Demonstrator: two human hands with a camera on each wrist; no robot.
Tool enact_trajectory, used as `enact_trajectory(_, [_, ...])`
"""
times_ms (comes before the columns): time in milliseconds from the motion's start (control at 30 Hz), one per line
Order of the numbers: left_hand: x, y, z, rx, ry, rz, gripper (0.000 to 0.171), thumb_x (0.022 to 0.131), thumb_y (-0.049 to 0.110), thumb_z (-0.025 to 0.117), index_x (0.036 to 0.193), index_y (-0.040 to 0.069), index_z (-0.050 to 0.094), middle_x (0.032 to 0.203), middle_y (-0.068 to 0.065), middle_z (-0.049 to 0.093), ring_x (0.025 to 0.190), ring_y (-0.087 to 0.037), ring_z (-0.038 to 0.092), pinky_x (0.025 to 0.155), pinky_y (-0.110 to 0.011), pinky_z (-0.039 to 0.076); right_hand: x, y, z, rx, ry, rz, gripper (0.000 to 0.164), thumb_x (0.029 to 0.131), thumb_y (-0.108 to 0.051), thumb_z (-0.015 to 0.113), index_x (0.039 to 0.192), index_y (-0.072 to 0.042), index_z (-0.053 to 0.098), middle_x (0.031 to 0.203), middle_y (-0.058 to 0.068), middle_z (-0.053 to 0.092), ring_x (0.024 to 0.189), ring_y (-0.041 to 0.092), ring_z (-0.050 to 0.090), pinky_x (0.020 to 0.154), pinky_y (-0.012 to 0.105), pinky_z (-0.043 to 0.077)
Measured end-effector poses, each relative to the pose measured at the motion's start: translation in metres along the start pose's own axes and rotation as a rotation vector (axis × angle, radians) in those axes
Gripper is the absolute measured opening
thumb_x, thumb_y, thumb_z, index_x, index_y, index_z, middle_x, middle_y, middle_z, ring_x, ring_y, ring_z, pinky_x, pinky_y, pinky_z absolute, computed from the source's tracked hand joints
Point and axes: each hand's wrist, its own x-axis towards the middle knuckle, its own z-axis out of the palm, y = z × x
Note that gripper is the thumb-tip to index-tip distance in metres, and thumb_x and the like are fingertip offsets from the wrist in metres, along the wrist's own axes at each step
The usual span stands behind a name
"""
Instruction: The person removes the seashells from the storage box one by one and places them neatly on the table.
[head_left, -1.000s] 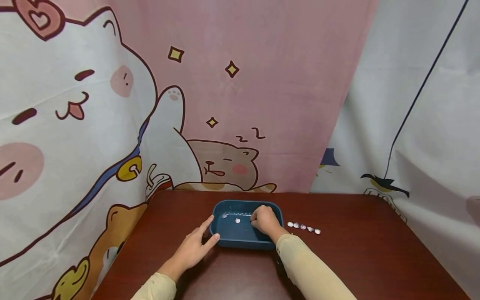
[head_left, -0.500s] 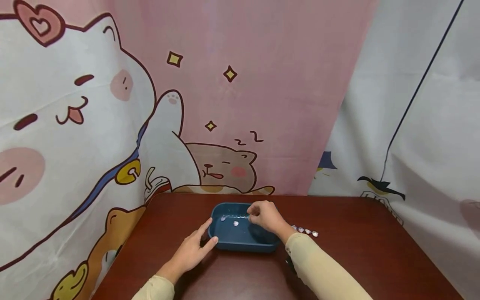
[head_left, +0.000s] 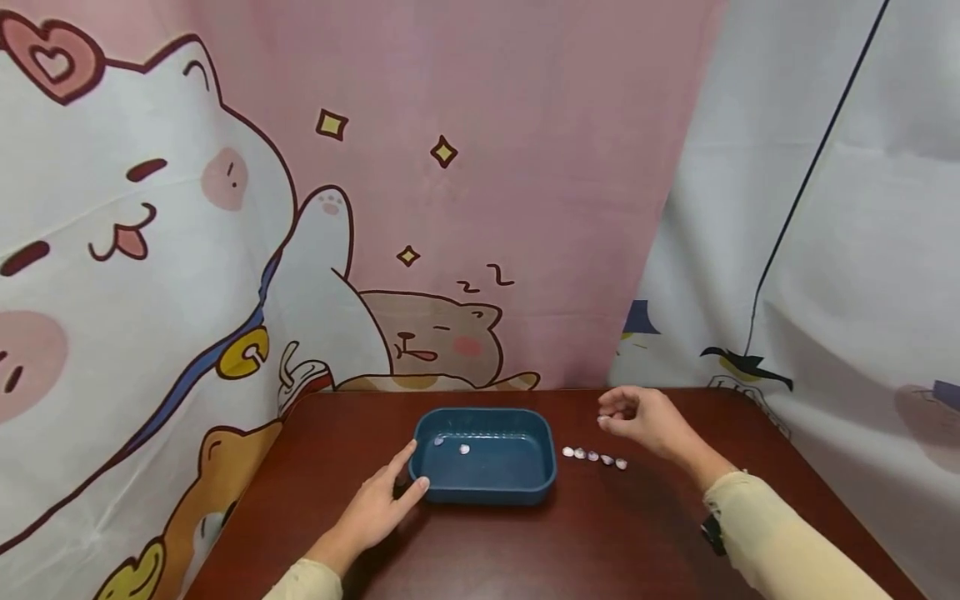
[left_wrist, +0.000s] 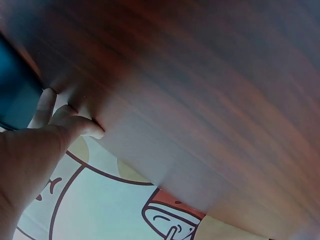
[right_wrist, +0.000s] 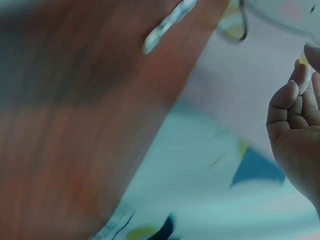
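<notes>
A blue rectangular tray point(head_left: 491, 493) sits on the table, with two small whitish shells, one nearer the middle point(head_left: 464, 449) and one by the left wall point(head_left: 438, 441). My left hand point(head_left: 372, 506) rests against the tray's left end, thumb and fingers spread and fairly straight. To the right of the tray, several similar shells point(head_left: 593, 457) lie in a short row. Up and right of that row, my right hand point(head_left: 651, 423) is raised over the table. Its thumb and forefinger pinch a small pale shell point(right_wrist: 303, 59), largely covered by the fingertips.
The dark reddish-brown table point(head_left: 480, 550) reaches back to a cartoon-printed cloth point(head_left: 570, 208) hanging behind and at both sides. A dark band point(head_left: 712, 533) shows at the right sleeve's cuff.
My right hand has lifted out of the tray with a shell and moved right, past the row. My left hand keeps its place at the tray's left end.
</notes>
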Motion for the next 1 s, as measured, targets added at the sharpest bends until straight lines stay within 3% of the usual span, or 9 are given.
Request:
enact_trajectory(200, [-0.001, 0.000, -0.002, 0.010, 0.014, -0.001, 0.077, 0.103, 0.064, 0.060, 0.168, 0.033, 0.034, 0.151, -0.018, 0.062, 0.132, -0.040, 0.064, 0.107, -0.073, 0.048, -0.034, 0.048, -0.029, -0.012, 0.010, 0.092, 0.037, 0.095, -0.024, 0.084, 0.125, -0.006, 0.072, 0.109, 0.005, 0.080, 0.091, 0.005, 0.071, 0.071, 0.025, 0.057])
enact_trajectory(433, [-0.002, -0.001, -0.001, 0.009, 0.006, -0.014, 0.077, 0.103, 0.063, 0.059, 0.169, 0.034, 0.032, 0.158, -0.018, 0.057, 0.138, -0.043, 0.061, 0.109, -0.074, 0.046, -0.060, 0.090, -0.025, -0.001, -0.034, 0.142, 0.041, 0.092, -0.019, 0.086, 0.125, -0.001, 0.070, 0.106, 0.006, 0.079, 0.088, 0.002, 0.070, 0.071, 0.024, 0.057])
enact_trajectory(767, [0.000, -0.003, -0.001, 0.023, 0.009, 0.000, 0.078, 0.103, 0.064, 0.059, 0.169, 0.034, 0.032, 0.153, -0.018, 0.060, 0.135, -0.042, 0.063, 0.108, -0.074, 0.047, -0.048, 0.103, 0.016, 0.023, -0.116, 0.157, 0.039, 0.091, -0.011, 0.085, 0.124, 0.001, 0.069, 0.101, 0.004, 0.077, 0.089, 0.011, 0.069, 0.072, 0.024, 0.055])
enact_trajectory(1000, [0.000, -0.001, 0.002, 0.021, 0.004, 0.003, 0.078, 0.103, 0.063, 0.060, 0.169, 0.033, 0.032, 0.155, -0.018, 0.059, 0.135, -0.041, 0.064, 0.108, -0.073, 0.048, -0.043, 0.107, 0.031, -0.004, -0.042, 0.178, 0.041, 0.089, -0.012, 0.087, 0.124, 0.001, 0.070, 0.103, 0.005, 0.077, 0.091, 0.014, 0.070, 0.073, 0.023, 0.053])
